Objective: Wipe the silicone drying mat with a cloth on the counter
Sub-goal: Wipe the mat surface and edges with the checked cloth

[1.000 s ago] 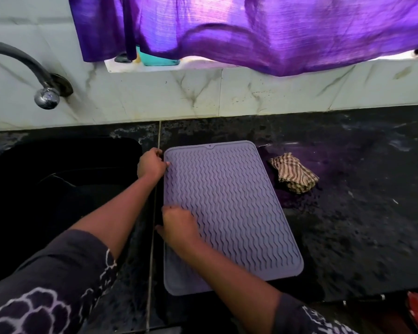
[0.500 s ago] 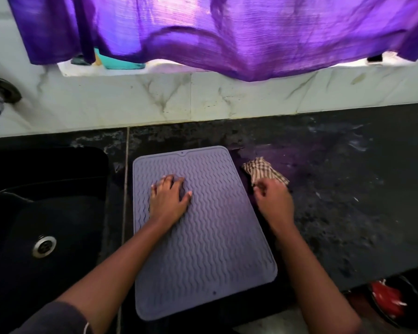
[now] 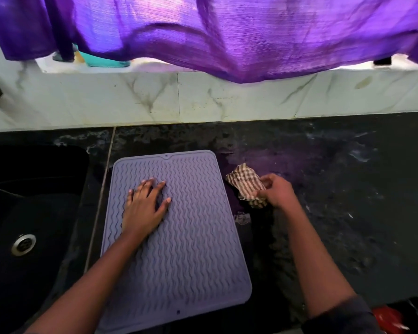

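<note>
Beside the mat (image 3: 191, 249), right hand (image 3: 279, 192) fingers grip the cloth (image 3: 244, 182).

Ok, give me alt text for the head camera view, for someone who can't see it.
A person's left hand presses flat on a grey silicone drying mat on a dark counter, while the right hand grips a crumpled checked cloth beside the mat. A black sink sits left; a purple curtain hangs above.

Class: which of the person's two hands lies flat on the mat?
The left hand, fingers spread on the grey wavy silicone mat; the right hand grips the checked cloth.
</note>
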